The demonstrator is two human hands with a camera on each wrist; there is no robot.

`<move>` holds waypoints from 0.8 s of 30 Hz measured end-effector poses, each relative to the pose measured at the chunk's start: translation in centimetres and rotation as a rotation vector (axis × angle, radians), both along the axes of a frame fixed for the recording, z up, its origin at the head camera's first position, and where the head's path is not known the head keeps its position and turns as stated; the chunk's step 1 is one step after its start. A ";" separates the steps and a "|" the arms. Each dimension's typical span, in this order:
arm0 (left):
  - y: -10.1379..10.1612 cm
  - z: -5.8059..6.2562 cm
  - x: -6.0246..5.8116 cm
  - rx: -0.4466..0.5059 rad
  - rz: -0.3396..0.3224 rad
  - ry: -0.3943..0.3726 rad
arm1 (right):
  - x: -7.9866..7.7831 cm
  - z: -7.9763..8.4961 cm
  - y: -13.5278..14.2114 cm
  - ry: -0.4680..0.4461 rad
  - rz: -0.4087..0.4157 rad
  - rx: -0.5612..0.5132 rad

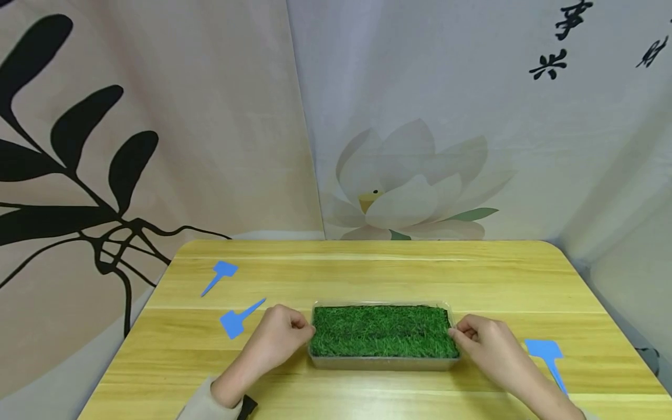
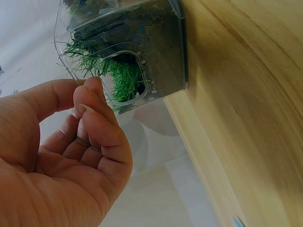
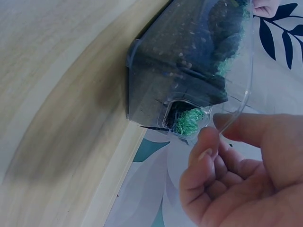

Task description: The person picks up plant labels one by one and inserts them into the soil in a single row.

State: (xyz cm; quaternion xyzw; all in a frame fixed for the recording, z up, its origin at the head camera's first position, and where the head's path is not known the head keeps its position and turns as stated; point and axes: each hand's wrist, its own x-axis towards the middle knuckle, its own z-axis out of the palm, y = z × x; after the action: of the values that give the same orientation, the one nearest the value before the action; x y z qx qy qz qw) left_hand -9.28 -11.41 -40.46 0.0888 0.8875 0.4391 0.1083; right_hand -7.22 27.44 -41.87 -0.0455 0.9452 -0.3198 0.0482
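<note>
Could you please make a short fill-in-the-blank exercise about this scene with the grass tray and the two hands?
1. The clear tray is filled with ____ grass.
2. The left hand and right hand pinch the tray's rim at its two ____.
3. The plant labels on the table are ____ in colour.

Missing words: green; ends; blue

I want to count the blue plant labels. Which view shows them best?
The head view: three blue plant labels lie on the table. The left wrist view catches only a blue sliver at its bottom edge; the right wrist view shows none.
</note>
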 end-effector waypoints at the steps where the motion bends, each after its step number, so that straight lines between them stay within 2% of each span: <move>1: -0.1 0.0 0.1 -0.001 -0.002 -0.002 | 0.1 0.0 -0.1 0.001 -0.003 -0.002; 10: -0.4 0.1 0.9 -0.005 0.003 0.030 | 0.4 0.0 -0.5 -0.015 0.005 -0.008; 14: -0.6 0.1 1.2 -0.005 0.009 0.017 | 0.6 0.0 -0.6 -0.023 0.003 -0.006; 24: -0.9 -0.1 1.3 -0.006 0.007 0.019 | 0.8 -0.1 -0.8 -0.023 0.002 -0.014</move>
State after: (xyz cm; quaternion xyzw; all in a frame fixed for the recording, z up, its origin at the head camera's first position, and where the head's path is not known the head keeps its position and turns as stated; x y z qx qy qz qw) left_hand -7.98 -12.33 -40.52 0.0897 0.8900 0.4360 0.0985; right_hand -6.39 26.67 -41.99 -0.0433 0.9423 -0.3268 0.0589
